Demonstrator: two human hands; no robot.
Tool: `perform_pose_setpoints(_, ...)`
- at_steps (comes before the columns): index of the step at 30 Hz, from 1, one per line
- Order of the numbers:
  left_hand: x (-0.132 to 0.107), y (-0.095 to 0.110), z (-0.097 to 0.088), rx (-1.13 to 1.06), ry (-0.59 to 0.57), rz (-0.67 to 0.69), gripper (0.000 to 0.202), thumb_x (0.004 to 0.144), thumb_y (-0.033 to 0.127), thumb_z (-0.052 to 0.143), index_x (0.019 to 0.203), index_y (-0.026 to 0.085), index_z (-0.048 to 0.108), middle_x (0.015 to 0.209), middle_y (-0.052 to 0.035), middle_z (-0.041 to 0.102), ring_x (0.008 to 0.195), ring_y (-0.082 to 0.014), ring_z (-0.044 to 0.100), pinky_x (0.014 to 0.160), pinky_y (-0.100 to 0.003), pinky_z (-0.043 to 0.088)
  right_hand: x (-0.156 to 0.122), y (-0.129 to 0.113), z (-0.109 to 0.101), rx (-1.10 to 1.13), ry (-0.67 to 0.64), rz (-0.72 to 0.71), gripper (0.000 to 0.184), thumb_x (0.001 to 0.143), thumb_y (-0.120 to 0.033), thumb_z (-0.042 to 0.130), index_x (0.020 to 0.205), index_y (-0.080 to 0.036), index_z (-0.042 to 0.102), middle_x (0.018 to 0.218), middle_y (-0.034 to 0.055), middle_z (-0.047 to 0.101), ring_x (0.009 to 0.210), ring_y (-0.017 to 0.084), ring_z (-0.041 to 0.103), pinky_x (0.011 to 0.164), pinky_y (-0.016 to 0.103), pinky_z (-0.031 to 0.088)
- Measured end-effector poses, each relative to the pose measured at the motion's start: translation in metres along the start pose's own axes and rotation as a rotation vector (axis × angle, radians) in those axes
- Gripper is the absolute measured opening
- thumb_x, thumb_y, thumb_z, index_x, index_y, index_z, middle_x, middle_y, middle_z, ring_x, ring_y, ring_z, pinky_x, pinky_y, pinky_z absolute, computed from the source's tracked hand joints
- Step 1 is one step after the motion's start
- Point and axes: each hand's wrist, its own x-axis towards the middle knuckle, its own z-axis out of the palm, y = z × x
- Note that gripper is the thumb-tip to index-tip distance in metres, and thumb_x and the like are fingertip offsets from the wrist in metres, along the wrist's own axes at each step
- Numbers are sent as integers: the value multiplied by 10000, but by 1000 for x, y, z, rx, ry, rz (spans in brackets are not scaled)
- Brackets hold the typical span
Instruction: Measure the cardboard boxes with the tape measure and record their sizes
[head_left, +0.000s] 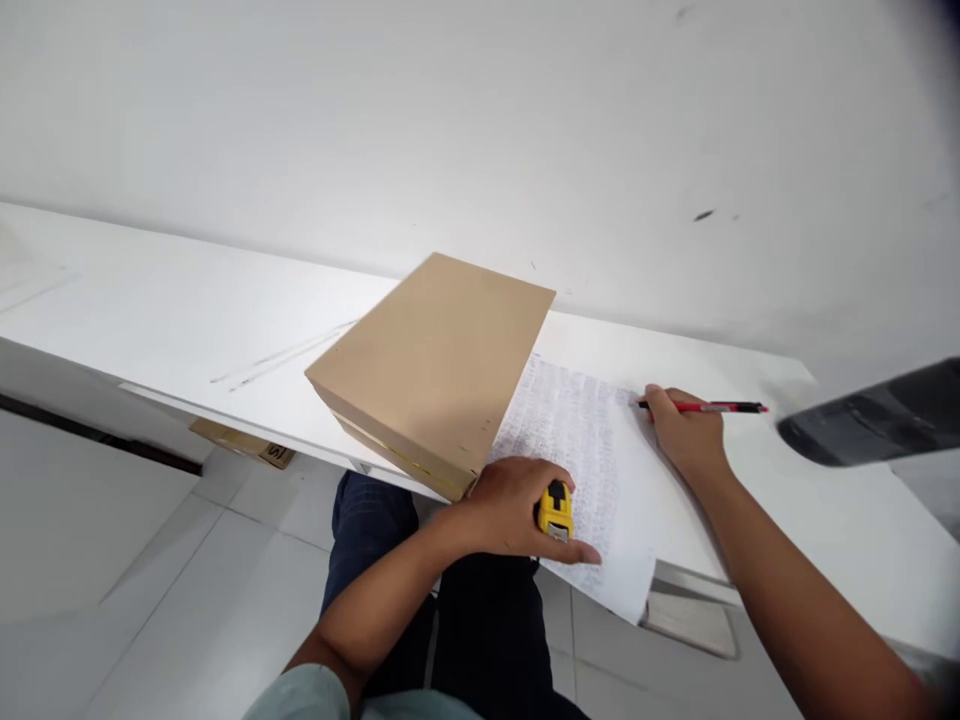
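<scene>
A yellow and black tape measure [556, 512] is held in my left hand [517, 505], which rests on the lower left part of a paper sheet [574, 430] covered in dense handwriting. My right hand [688, 430] grips a red and black pen [712, 407], its tip near the sheet's upper right edge. To the left lies a closed brown cardboard box [442, 360], turned at an angle and overlapping the sheet's left side. The back of my left hand is close to the box's near corner. The sheet's lower end hangs past the shelf edge.
The narrow white shelf [165, 290] runs along a white wall [375, 120]. A dark cylindrical object [877, 412] juts in from the right. Below, a small brown box [244, 441] shows under the shelf on the left, above the tiled floor [202, 600].
</scene>
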Motion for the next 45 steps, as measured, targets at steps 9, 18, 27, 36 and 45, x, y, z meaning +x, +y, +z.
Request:
perform_pose_setpoints(9, -4, -6, 3, 48, 17, 45, 692, 658, 722, 812, 1133, 252, 633, 1084, -66, 728, 1039, -290, 673, 943, -409, 496, -7, -2, 6, -129, 23, -204, 254, 868, -474, 550, 929, -269, 686, 1104, 134, 711, 1072, 354, 664, 888, 485, 516)
perform_pose_setpoints(18, -22, -8, 27, 271, -19, 371, 706, 711, 652, 812, 1218, 215, 588, 1224, -125, 734, 1136, -318, 697, 1137, -470, 416, -10, -38, 12, -169, -161, -279, 265, 777, -243, 610, 1015, -255, 726, 1075, 124, 666, 842, 291, 656, 684, 397, 486)
perform_pose_setpoints(27, -108, 30, -15, 477, 554, 802, 628, 911, 550, 641, 1419, 237, 444, 1240, -97, 748, 1309, -242, 625, 1233, -448, 357, -182, -95, -7, 496, -929, -470, 619, 756, -806, 655, 1249, -433, 697, 1161, 54, 740, 949, 327, 708, 867, 520, 583)
perform_pose_setpoints(36, -143, 46, -70, 794, 659, 590, 691, 838, 727, 661, 1358, 283, 563, 1189, -67, 772, 1162, -266, 699, 1199, -508, 384, -236, -115, 19, 1050, -1008, -97, 531, 661, -491, 932, 1126, -352, 715, 944, 23, 740, 759, 193, 694, 691, 314, 572)
perform_pose_setpoints(45, -164, 17, -145, 1124, 785, 657, 266, 888, 218, 740, 1136, 303, 696, 1098, 48, 801, 867, -176, 771, 1059, -443, 518, -230, -114, 8, 865, -400, -284, 419, 737, -537, 871, 1024, -265, 732, 766, 5, 690, 609, 164, 623, 556, 293, 550)
